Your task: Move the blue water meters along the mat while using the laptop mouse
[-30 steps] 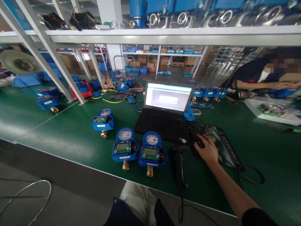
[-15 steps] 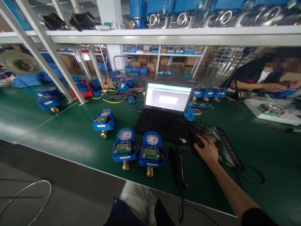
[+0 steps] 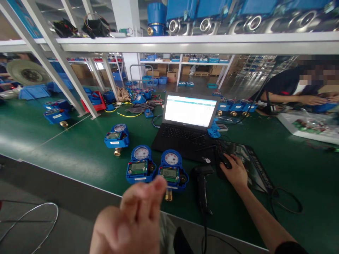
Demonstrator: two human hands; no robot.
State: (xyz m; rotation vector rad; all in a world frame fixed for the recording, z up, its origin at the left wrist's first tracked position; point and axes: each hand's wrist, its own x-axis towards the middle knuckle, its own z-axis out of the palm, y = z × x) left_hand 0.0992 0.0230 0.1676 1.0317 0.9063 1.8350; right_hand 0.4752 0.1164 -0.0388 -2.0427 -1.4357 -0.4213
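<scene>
My right hand [image 3: 235,172] rests over a black computer mouse [image 3: 225,161] on the dark mouse pad [image 3: 246,158], fingers bent around it. In the lower middle, my left hand [image 3: 135,218] is raised close to the camera, somewhat blurred. Its fingers are curled together, and nothing shows in them. Behind it, two blue meters stand side by side: the right meter [image 3: 171,158] has a lit-looking display with digits, and the left meter [image 3: 141,153] has its brass fitting hidden by the hand. An open laptop [image 3: 189,111] shows a mostly white page.
A black handheld scanner [image 3: 202,187] lies by the front edge, its cable hanging down. Another blue meter [image 3: 116,137] stands further left. Blue gloves [image 3: 214,130] lie beside the laptop. A co-worker's hands [image 3: 314,100] are at the right. A shelf [image 3: 169,45] crosses overhead.
My left hand has come up into view in front of the meters. The laptop's grey overlay with a small box has given way to a white page. My right hand stays on the mouse.
</scene>
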